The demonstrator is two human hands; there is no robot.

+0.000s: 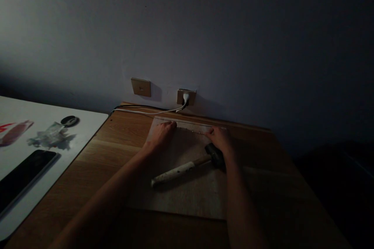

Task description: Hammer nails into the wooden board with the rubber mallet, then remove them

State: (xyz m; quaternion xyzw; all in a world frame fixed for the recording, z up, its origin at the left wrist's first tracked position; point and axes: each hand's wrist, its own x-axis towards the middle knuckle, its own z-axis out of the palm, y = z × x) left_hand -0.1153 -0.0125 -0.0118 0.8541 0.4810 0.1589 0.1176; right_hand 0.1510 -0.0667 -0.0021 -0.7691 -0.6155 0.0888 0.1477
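A thin strand with small bright spots [193, 131] runs between my two hands above the far part of a pale flat board [187, 198]. It is too dim and small to tell whether it is a chain or a wire. My right hand [217, 137] pinches its right end between thumb and fingers. At the left end, my left hand [163, 131] is closed, its fingertips partly hidden. A hammer [178, 172] with a whitish handle grip and a dark head lies across the board, the head close to my right wrist.
The board lies on a wooden table [117, 140] against a wall. Cables and a plug [186, 98] sit in a wall socket behind. On a white surface [70, 155] at left are a phone [26, 175], a crumpled clear plastic bag [54, 136] and a dark round object [69, 120].
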